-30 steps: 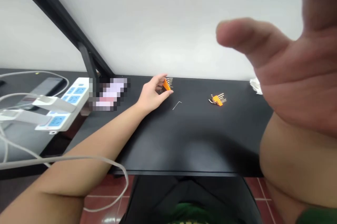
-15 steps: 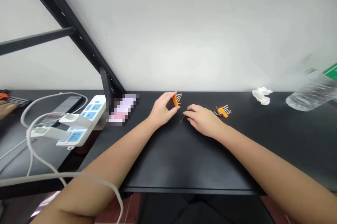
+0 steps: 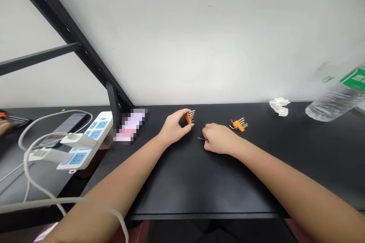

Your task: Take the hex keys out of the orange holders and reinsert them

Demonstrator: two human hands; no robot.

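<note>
An orange hex key holder (image 3: 188,118) with several metal keys in it is pinched between the thumb and fingers of my left hand (image 3: 175,127), upright at the table. My right hand (image 3: 218,138) is closed round a thin hex key (image 3: 201,138), whose tip pokes out to the left; the rest of it is hidden in the fingers. Just beyond my right wrist, a second orange hex key holder (image 3: 238,124) lies on the black table (image 3: 196,182), several keys fanning out of it.
A white power strip (image 3: 90,142) with plugs and looping cables stands at left, near a phone (image 3: 64,129). Crumpled tissue (image 3: 280,106) and a tilted plastic bottle (image 3: 333,100) are at right. Another person's hand (image 3: 4,127) shows at the far left edge.
My right hand has curled its fingers in, and the hex key has swung from slanting to nearly level. My left hand still holds the holder. The whole view has shifted slightly.
</note>
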